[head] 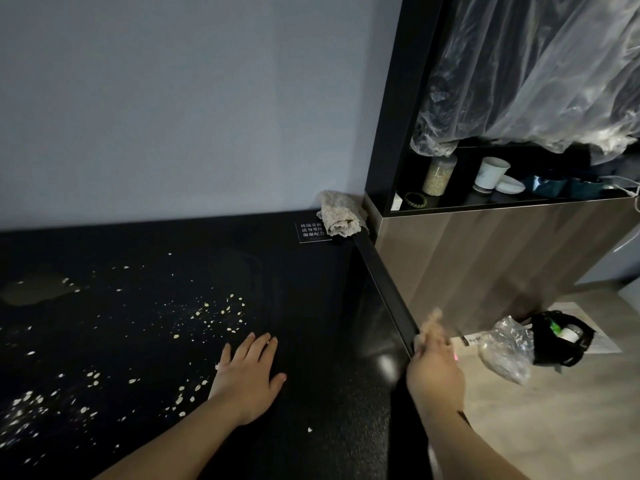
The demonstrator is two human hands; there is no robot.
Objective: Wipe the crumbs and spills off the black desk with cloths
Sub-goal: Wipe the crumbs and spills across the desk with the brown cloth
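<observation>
- The right hand (434, 370), off the black desk's (311, 306) right edge, pinches a blurred beige cloth (432, 329).
- The left hand (247, 374) lies flat and empty on the desk.
- Crumbs (207, 317) and a spill (33, 289) sit left; careless wiping could smear them together or sweep crumbs onto the floor.
- A second cloth (341, 218) waits in the back corner.

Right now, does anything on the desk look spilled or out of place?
Yes. Pale crumbs are scattered across the black desk, and a dull spill sits at its far left. A crumpled cloth lies unused in the back corner, partly covering a small sign.
</observation>
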